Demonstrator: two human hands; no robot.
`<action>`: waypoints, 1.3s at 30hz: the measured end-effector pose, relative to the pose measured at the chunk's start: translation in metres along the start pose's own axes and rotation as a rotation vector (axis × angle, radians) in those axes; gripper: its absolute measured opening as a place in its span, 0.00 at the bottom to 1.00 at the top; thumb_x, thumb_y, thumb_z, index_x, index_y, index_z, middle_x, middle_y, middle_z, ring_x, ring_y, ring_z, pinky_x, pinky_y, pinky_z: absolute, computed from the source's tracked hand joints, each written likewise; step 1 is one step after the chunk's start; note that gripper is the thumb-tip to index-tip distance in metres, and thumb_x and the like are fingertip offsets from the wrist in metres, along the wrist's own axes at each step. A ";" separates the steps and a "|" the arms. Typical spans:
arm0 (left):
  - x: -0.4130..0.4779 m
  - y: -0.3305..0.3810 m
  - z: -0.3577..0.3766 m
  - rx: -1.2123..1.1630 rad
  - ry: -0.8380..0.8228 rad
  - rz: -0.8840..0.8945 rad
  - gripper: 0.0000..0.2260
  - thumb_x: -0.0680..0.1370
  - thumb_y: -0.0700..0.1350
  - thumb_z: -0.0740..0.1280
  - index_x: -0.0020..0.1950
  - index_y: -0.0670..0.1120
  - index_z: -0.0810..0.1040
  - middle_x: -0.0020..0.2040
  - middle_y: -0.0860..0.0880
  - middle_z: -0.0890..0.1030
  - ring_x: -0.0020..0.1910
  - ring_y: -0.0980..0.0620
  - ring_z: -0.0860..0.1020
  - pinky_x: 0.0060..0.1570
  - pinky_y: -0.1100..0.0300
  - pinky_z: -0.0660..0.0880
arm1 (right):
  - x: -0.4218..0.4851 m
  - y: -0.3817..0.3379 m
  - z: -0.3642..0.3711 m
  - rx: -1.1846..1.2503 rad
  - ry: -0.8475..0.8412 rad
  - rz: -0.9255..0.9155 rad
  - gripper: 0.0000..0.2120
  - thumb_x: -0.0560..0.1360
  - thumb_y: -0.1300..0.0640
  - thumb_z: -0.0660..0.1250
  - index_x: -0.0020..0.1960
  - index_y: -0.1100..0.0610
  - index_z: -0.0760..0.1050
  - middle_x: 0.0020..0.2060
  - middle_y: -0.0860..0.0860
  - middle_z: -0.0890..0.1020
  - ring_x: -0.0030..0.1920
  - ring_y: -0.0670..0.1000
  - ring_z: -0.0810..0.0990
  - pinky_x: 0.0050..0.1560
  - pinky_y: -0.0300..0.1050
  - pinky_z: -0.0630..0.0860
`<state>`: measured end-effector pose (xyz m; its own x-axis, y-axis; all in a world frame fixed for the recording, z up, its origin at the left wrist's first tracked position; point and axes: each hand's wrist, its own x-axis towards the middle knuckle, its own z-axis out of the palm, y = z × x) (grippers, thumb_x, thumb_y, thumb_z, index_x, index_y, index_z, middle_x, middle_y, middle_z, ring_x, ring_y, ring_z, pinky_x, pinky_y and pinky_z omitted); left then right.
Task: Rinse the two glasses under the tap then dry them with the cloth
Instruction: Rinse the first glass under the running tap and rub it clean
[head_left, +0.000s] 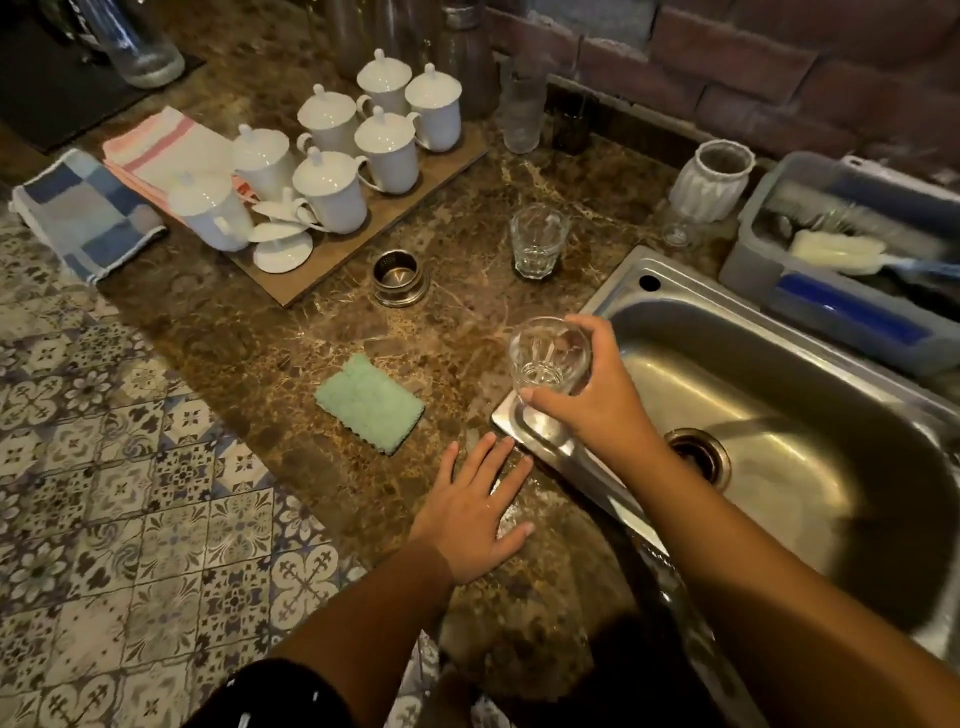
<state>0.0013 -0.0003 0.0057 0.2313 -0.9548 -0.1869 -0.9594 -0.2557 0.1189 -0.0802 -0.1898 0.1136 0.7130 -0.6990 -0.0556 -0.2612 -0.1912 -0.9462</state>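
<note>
Though apart, two glasses (538, 241) (549, 358).

Brown marble counter (234, 332) seen throughout, patterned floor tiles (130, 493) below at left. Wooden board (337, 262) laid on counter, loaded with white lidded cups (387, 148). Two loose lids (280, 244) laid at board's near end. Pink-striped towel (156, 150) and blue checked towel (83, 213) folded side by side left of board. Metal strainer ring (399, 278) stood alone near board's corner. White ribbed vase (710, 182) placed at back right. Grey tub (831, 312) set just beside it, white brush (836, 252) laid inside. Brick wall (779, 62) seen behind.
</note>
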 end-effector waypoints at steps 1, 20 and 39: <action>0.000 0.001 -0.004 0.006 -0.020 0.005 0.33 0.81 0.67 0.50 0.82 0.52 0.56 0.82 0.44 0.59 0.82 0.44 0.52 0.77 0.36 0.49 | -0.016 -0.004 -0.012 -0.011 0.032 0.022 0.36 0.64 0.54 0.81 0.65 0.43 0.66 0.57 0.37 0.76 0.56 0.33 0.76 0.50 0.26 0.72; 0.033 0.098 -0.086 -0.852 0.017 -0.077 0.13 0.85 0.50 0.59 0.65 0.47 0.78 0.61 0.47 0.81 0.62 0.49 0.77 0.64 0.55 0.70 | -0.190 -0.010 -0.112 -0.005 0.548 0.182 0.38 0.63 0.57 0.83 0.64 0.41 0.66 0.55 0.37 0.77 0.54 0.32 0.77 0.50 0.25 0.74; 0.107 0.257 -0.136 -1.876 -0.559 -0.484 0.27 0.78 0.68 0.61 0.46 0.49 0.89 0.45 0.46 0.88 0.48 0.48 0.81 0.46 0.56 0.75 | -0.189 0.004 -0.203 -0.040 0.381 0.212 0.39 0.65 0.48 0.79 0.71 0.39 0.65 0.64 0.40 0.77 0.63 0.40 0.76 0.61 0.36 0.73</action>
<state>-0.1983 -0.1883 0.1487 -0.0512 -0.7237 -0.6883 0.5635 -0.5899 0.5784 -0.3474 -0.1981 0.1853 0.3516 -0.9286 -0.1182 -0.4060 -0.0375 -0.9131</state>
